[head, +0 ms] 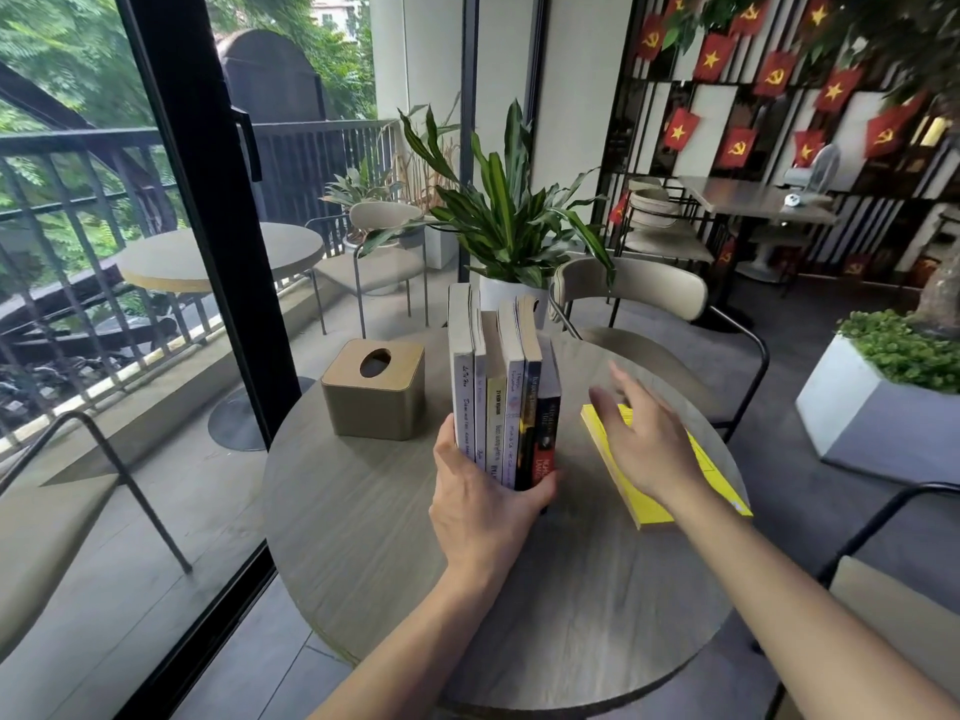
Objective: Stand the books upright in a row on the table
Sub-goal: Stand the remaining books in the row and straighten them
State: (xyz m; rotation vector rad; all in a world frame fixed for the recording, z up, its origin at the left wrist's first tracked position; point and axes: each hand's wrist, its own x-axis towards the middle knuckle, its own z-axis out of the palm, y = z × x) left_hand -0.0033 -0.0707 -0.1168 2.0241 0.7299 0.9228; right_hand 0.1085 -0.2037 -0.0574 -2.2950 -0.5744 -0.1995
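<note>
Several books (501, 387) stand upright in a tight row near the middle of the round wooden table (374, 543), spines toward me. My left hand (483, 491) wraps around the bottom of the row, thumb on the left side and fingers on the right. A yellow book (649, 506) lies flat on the table to the right of the row. My right hand (641, 439) hovers over it with fingers spread, holding nothing; whether it touches the cover I cannot tell.
A beige tissue box (374, 389) stands left of the row. A potted plant (506, 220) and a chair (639, 298) are behind the table. A glass door frame (208, 200) runs along the left. A white planter (878, 402) sits at right.
</note>
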